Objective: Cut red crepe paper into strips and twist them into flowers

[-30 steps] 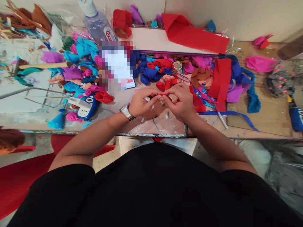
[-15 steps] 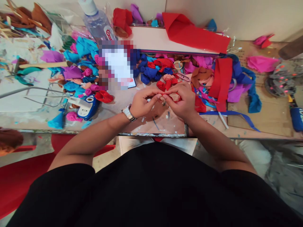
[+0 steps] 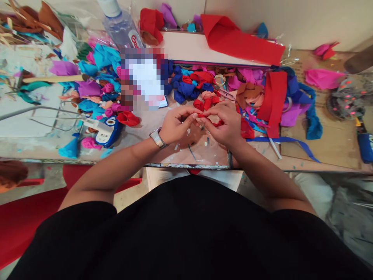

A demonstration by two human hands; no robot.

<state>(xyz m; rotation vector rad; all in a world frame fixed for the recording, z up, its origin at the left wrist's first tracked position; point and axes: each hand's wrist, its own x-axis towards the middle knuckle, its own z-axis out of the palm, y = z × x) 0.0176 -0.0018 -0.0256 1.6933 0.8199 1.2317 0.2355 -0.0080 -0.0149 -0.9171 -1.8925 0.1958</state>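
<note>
Between my fingertips is a small strip of red crepe paper (image 3: 202, 115), pinched from both sides over the table. My left hand (image 3: 176, 125), with a metal watch on its wrist, is closed on the strip's left part. My right hand (image 3: 226, 122) pinches the right part, and a bit of red shows below its fingers. Just beyond the hands lie crumpled red paper pieces (image 3: 207, 102) and pink-handled scissors (image 3: 226, 94). A long folded red crepe strip (image 3: 272, 103) rests to the right of my right hand.
Crumpled blue paper (image 3: 186, 91) lies behind the hands. A phone (image 3: 145, 79), blurred out, leans left of it near a clear bottle (image 3: 121, 29). On the left sits a blue-and-white power strip (image 3: 108, 131) with a cable. Cardboard (image 3: 326, 144) covers the table's right side.
Both hands stay in nearly the same place. The fingers have shifted slightly on the red crepe paper, and a little more of it shows between the fingertips.
</note>
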